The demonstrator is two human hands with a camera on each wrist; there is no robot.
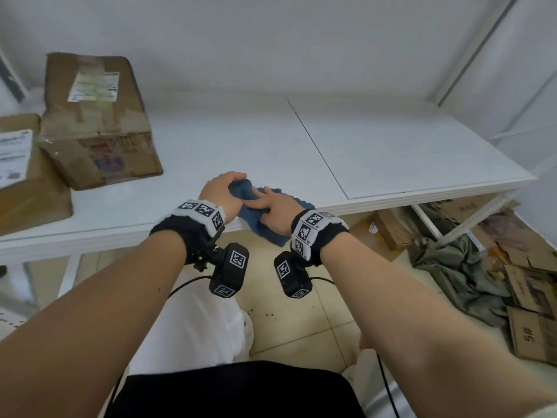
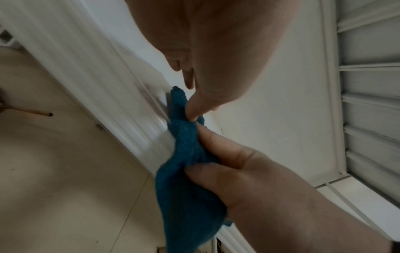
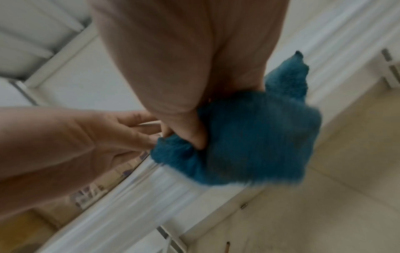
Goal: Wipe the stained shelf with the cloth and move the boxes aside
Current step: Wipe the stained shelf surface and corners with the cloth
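Note:
A blue cloth (image 1: 256, 206) lies bunched on the front edge of the white shelf (image 1: 391, 152), one part hanging below the edge. My left hand (image 1: 233, 184) grips the cloth's far bunched end; in the left wrist view the left hand (image 2: 191, 109) pinches the cloth (image 2: 186, 145). My right hand (image 1: 265, 203) holds the near part, index finger stretched across it. In the right wrist view the right hand (image 3: 194, 140) has its thumb dug into the cloth (image 3: 249, 140). Two worn cardboard boxes, one large (image 1: 96, 122) and one at the edge (image 1: 24, 176), stand at the shelf's left end.
A seam (image 1: 319, 149) runs across the shelf to the right of my hands. A white upright post (image 1: 476, 49) stands at the back right. On the tiled floor under the right end lie flattened cardboard (image 1: 527, 297) and a grey-green rag (image 1: 452, 267).

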